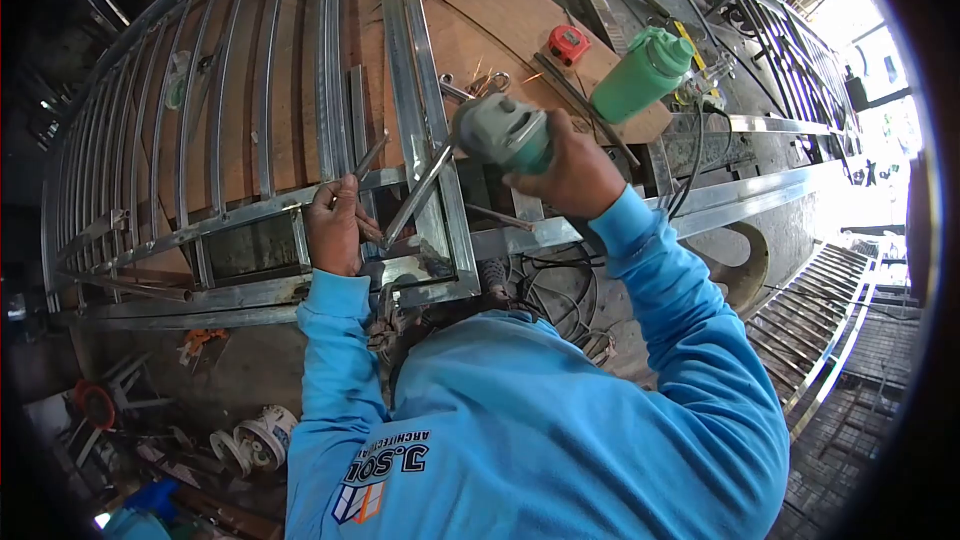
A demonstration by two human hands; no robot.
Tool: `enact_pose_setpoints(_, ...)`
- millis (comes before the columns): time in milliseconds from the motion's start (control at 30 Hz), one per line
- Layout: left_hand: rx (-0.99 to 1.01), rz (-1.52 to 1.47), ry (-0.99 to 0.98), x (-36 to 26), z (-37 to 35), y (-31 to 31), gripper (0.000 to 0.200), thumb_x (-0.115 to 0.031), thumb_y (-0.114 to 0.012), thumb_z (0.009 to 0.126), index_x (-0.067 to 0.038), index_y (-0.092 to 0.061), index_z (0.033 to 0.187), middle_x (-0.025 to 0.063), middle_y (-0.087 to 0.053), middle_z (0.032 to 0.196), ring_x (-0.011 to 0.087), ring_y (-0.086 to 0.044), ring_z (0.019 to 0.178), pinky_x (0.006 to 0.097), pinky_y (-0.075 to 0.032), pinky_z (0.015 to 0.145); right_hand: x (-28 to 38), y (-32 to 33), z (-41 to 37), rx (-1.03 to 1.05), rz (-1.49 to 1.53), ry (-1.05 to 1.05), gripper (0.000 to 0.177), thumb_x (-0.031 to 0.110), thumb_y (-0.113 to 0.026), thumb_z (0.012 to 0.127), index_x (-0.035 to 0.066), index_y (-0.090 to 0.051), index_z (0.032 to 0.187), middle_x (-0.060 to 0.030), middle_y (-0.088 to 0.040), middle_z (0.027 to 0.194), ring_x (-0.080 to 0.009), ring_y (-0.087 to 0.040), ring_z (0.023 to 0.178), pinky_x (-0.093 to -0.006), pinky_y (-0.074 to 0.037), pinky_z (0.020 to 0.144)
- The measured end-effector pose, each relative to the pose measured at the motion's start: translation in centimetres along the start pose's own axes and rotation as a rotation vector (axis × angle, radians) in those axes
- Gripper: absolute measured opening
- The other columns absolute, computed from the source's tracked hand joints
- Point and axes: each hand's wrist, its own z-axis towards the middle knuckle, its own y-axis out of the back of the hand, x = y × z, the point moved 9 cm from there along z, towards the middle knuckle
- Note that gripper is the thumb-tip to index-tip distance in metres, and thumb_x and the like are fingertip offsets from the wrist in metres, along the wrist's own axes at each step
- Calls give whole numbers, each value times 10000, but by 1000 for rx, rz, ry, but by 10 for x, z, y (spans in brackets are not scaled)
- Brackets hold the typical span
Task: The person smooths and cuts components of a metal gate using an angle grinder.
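An angle grinder (505,130) is gripped in the right hand (575,175), with the fingers wrapped fully round its grey-green body. Its head is brought down near the upper end of a thin steel strip (418,195). The strip lies slanted across a corner of the steel frame (250,210), just in front of the chest. Its lower end is pinched in the closed fingers of the left hand (335,225). Whether the disc is actually touching the metal cannot be made out, since it is hidden by the tool's body.

For the grinding to be done well, the strip would best be pressed flat against the frame rail so that it cannot chatter. The left fingers should be held well down from the disc, and the tool fed lightly with the wrist locked. The black cable (690,160) is best left trailing to the side, away from the disc.

The frame is made of bright, smooth metal, broad in the rails and slimmer in the many parallel bars. Under it a worn brown wooden board (480,30) is laid. On the board a matte green bottle (640,75) is lying on its side, and a small red tape measure (568,43) is set near it.
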Motion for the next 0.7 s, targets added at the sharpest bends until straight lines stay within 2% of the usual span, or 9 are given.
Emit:
enact_pose_setpoints(33,-12,22,-1,0,0,0,319,-377,-662,1002,-63,-608,985,8,-523,588,110,-547,426,253,-451,373,-2,-3,-1,5,11,14,832,368,-905,684,-21,-422,1239,-297,-678,916,-495,-679,886,-509,-546,762)
enact_pose_setpoints(100,-16,24,5,3,4,3,344,-371,-678,993,-34,-608,987,21,-526,588,140,-560,422,286,-451,371,-4,-8,-7,17,31,40,860,352,-906,682,-16,-420,1288,-298,-679,929,-497,-679,900,-506,-548,772)
enact_pose_setpoints(200,-25,47,28,8,5,3,345,-357,-686,990,-22,-606,1003,27,-524,585,153,-560,414,303,-444,367,25,-28,-33,195,26,56,861,404,-878,698,-12,-427,1303,-322,-679,964,-491,-688,899,-526,-557,772)
enact_pose_setpoints(333,-87,79,27,3,1,3,315,-331,-683,994,-33,-591,1032,24,-519,584,143,-542,407,298,-422,362,20,-16,-23,98,31,39,913,402,-879,696,-14,-408,1359,-321,-682,964,-494,-686,905,-521,-559,771)
enact_pose_setpoints(367,-96,93,28,3,1,4,306,-324,-681,996,-36,-586,1034,23,-517,584,141,-537,405,298,-417,361,0,-15,-12,72,27,-8,897,393,-886,693,-11,-416,1342,-317,-682,968,-495,-685,894,-521,-556,779)
enact_pose_setpoints(400,-108,103,28,4,3,5,298,-317,-679,997,-39,-580,1037,22,-516,584,139,-531,404,297,-413,360,-6,-6,-5,-8,84,41,881,396,-890,693,-27,-423,1309,-318,-682,954,-498,-683,886,-518,-554,772)
enact_pose_setpoints(467,-109,118,38,6,2,4,284,-312,-682,996,-51,-576,1033,11,-511,598,121,-512,417,284,-399,375,-9,2,3,-23,34,30,865,406,-884,700,-34,-425,1286,-324,-680,950,-499,-681,887,-518,-552,771)
enact_pose_setpoints(567,-93,126,73,3,0,2,262,-311,-688,991,-76,-576,1019,-10,-502,630,88,-485,451,256,-375,402,9,-9,-12,122,40,10,858,406,-882,702,-33,-429,1284,-323,-680,952,-497,-683,887,-521,-550,781)
enact_pose_setpoints(700,-88,125,97,3,-2,0,226,-292,-671,1001,-91,-568,1016,-21,-487,648,80,-481,449,243,-353,389,16,-18,-22,152,32,75,821,400,-889,694,-25,-452,1244,-315,-681,966,-495,-681,893,-519,-549,783)
